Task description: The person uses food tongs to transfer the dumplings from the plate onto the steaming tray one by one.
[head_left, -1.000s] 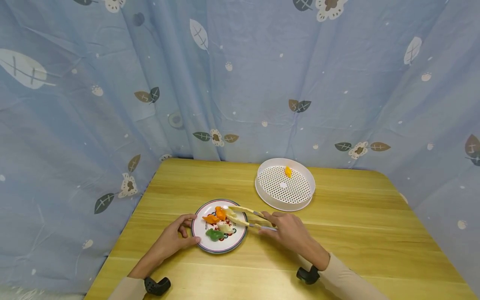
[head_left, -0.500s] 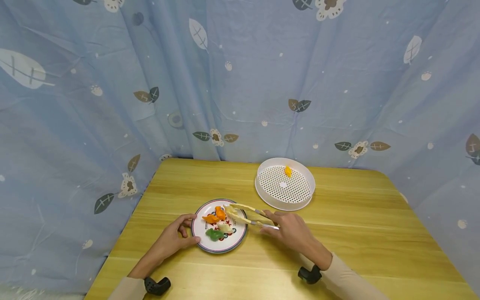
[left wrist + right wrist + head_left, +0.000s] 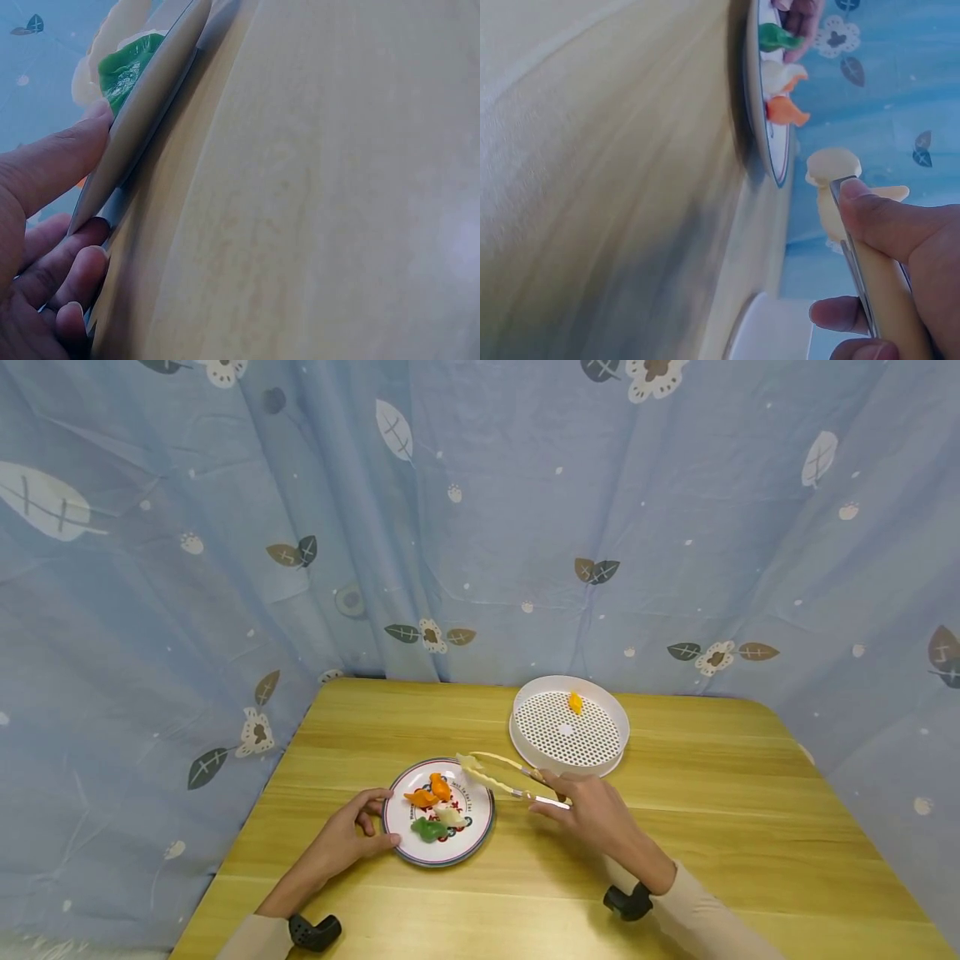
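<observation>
My left hand [image 3: 341, 843] grips the near-left rim of a white plate [image 3: 467, 850], thumb over the edge and fingers at its underside in the left wrist view. Lying on the plate are two orange dumplings [image 3: 422, 798], a pale dumpling [image 3: 451, 816] and a green dumpling [image 3: 429, 830]. Tongs [image 3: 495, 783] with cream-coloured arms are held in my right hand [image 3: 600, 818], thumb pressed on the handle [image 3: 889, 300]. Between their tips is another pale dumpling [image 3: 470, 762], raised over the plate's far right edge.
A round white steamer tray [image 3: 551, 762] with a perforated base stands at the back of the wooden table [image 3: 712, 827]. One yellow dumpling [image 3: 575, 702] lies inside it. Behind the table hangs a blue patterned curtain [image 3: 480, 527].
The tongs have lifted the pale dumpling from the plate and moved slightly right and away from the body. My left hand and the plate have kept their place.
</observation>
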A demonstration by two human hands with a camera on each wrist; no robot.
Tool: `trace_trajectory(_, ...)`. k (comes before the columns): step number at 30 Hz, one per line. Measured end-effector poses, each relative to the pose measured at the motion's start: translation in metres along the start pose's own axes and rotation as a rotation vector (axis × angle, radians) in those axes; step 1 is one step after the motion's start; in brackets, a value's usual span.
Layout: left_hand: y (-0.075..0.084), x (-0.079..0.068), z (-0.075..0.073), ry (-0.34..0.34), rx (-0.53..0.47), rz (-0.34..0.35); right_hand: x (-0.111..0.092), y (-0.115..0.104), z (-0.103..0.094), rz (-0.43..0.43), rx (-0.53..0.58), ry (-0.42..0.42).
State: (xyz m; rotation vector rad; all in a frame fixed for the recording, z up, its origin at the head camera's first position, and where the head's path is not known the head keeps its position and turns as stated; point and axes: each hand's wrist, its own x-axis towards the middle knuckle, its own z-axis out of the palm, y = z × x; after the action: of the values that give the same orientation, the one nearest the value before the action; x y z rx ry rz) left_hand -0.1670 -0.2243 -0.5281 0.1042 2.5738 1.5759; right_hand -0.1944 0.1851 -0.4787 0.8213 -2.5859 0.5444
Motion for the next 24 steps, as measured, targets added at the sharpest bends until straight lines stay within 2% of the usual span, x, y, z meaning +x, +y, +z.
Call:
trace_trajectory(7, 0.000, 0.000, 0.000, -0.009, -0.012, -0.005, 0.002, 0.008, -0.006, 0.017, 0.020, 0.036)
trace_trajectory(15, -0.001, 0.001, 0.000, -0.016, -0.022, -0.010, 0.004, 0.018, -0.013, 0.020, -0.030, 0.056)
trace_trajectory(24, -0.002, 0.001, 0.000, -0.016, -0.019, -0.011, 0.007, 0.035, -0.021, 0.096, -0.026, 0.044)
